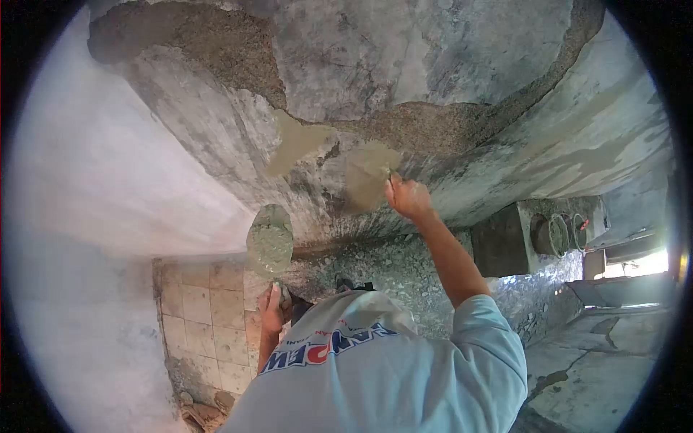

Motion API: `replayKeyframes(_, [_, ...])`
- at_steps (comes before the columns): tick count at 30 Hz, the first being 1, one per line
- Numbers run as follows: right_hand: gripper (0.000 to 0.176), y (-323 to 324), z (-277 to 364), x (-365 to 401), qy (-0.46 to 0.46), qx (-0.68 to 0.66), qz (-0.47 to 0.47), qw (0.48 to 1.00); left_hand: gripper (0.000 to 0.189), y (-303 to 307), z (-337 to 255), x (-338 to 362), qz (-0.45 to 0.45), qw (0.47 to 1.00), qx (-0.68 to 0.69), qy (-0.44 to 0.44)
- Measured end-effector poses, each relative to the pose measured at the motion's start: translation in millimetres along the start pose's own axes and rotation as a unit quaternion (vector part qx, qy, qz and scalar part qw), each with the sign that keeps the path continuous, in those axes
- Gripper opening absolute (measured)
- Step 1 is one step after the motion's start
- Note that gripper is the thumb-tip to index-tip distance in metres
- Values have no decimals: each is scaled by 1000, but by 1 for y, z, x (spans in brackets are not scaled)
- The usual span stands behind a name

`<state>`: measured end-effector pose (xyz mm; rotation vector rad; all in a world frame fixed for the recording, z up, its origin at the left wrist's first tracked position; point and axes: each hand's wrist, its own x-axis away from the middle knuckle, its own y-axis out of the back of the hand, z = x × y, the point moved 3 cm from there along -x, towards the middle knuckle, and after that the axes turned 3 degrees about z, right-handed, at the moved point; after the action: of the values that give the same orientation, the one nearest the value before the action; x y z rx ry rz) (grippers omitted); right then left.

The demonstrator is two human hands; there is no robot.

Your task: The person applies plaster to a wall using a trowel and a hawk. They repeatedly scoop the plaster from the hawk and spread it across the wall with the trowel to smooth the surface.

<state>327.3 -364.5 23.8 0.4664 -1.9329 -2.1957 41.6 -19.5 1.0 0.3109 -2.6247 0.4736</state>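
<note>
My left hand (273, 309) is closed around the handle of a rounded board heaped with wet grey mortar (270, 240), held out level in front of my body. My right hand (409, 197) is closed on the handle of a trowel (390, 173), raised against the wall. Its blade is hard to tell from the wet plaster patch (367, 177) beside my fingers. Left of that, a second wet patch (294, 143) sticks to the stained grey wall (419, 50). Rough, bare render (426, 126) shows in a band above both.
A smooth whitish wall (144, 159) stands on the left. Below lie square floor tiles (213, 303) and loose rubble (382, 263). At the right, a dark block (498, 242) stands beside a round container (550, 236) with wire loops. Bright light enters at far right.
</note>
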Motion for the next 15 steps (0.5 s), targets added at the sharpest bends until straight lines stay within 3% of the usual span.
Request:
replayKeyframes(5, [32, -33, -6, 25, 22, -5, 58, 998, 45, 7, 2, -7, 27, 998, -28, -41])
replayKeyframes(8, [36, 11, 6, 20, -34, 2, 45, 998, 44, 4, -3, -6, 5, 997, -46, -59])
replayKeyframes(11, [36, 54, 12, 7, -12, -50, -41, 998, 43, 3, -4, -4, 20, 1000, -11, -14])
replayKeyframes(15, [36, 39, 15, -3, -14, -20, 13, 1000, 42, 9, 8, -12, 6, 999, -30, -25])
